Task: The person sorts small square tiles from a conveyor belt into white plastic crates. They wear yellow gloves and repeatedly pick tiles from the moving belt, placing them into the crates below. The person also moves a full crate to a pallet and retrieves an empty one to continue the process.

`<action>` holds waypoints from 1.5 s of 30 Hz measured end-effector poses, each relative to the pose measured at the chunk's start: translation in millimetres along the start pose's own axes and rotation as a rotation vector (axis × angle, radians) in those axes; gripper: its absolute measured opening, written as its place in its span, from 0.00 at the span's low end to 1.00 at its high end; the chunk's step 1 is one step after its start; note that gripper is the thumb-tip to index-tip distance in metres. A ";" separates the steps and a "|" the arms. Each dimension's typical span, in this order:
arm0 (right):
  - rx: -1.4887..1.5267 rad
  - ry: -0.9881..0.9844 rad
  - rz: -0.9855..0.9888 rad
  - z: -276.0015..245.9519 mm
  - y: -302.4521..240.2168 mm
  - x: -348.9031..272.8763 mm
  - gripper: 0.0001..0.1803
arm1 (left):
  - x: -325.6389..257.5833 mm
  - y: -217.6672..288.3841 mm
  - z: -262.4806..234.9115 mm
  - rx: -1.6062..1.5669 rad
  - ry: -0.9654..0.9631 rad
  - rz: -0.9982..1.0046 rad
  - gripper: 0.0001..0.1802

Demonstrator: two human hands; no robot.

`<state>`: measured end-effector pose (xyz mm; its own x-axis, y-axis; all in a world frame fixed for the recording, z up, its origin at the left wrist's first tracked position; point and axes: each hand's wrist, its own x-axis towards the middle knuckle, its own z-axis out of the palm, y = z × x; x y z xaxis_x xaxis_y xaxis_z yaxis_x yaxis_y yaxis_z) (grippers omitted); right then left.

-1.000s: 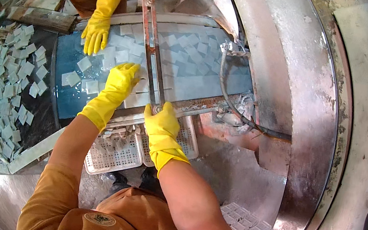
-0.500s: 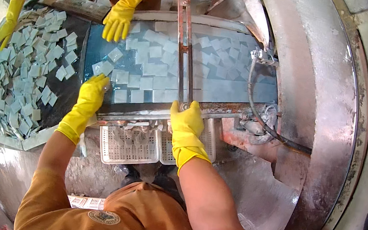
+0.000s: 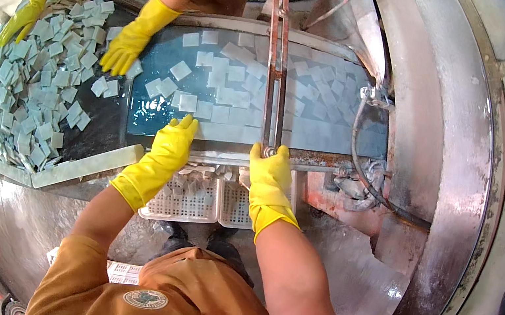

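Note:
My left hand [image 3: 172, 144], in a yellow rubber glove, is at the near edge of the wet blue belt [image 3: 147, 116]. Its fingers are stretched and a little bent, beside the near row of pale square tiles [image 3: 226, 132]; no tile shows in them. At the near end of a rusty slotted metal bar [image 3: 276, 81], which crosses above the belt, my gloved right hand [image 3: 270, 172] is closed, thumb and forefinger either side of the bolt. Its other fingers are hidden. Looser tiles [image 3: 181, 70] lie behind the row, some tilted.
Across the belt, a co-worker's yellow-gloved hands [image 3: 130, 43] reach toward a heap of tiles [image 3: 38, 81] at left. White perforated baskets [image 3: 181, 205] with tile pieces stand below the near edge. A hose [image 3: 358, 132] and large metal housing [image 3: 435, 121] are at right.
My left hand has moved right along the near edge, and the near tiles are pushed right into a row. My right hand stays by the bar. The co-worker's hand has shifted left toward the heap.

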<state>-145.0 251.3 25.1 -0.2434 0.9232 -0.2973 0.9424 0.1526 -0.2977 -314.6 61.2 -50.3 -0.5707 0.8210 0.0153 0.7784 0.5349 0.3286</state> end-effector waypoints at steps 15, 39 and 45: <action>0.015 0.046 -0.025 4.7 2.6 -4.6 0.35 | 44.9 2.0 4.8 0.034 0.114 0.014 0.47; 0.003 0.097 -0.064 5.0 6.5 -3.7 0.34 | -54.7 7.3 -28.9 -0.207 0.308 -0.078 0.33; 0.025 0.075 -0.051 2.9 3.2 0.0 0.33 | -58.1 41.0 -11.6 0.059 0.110 -0.042 0.39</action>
<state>-142.7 250.8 21.6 -0.2720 0.9386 -0.2123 0.9229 0.1919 -0.3339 -252.6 33.0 -26.8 -0.6254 0.7729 0.1071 0.7657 0.5815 0.2749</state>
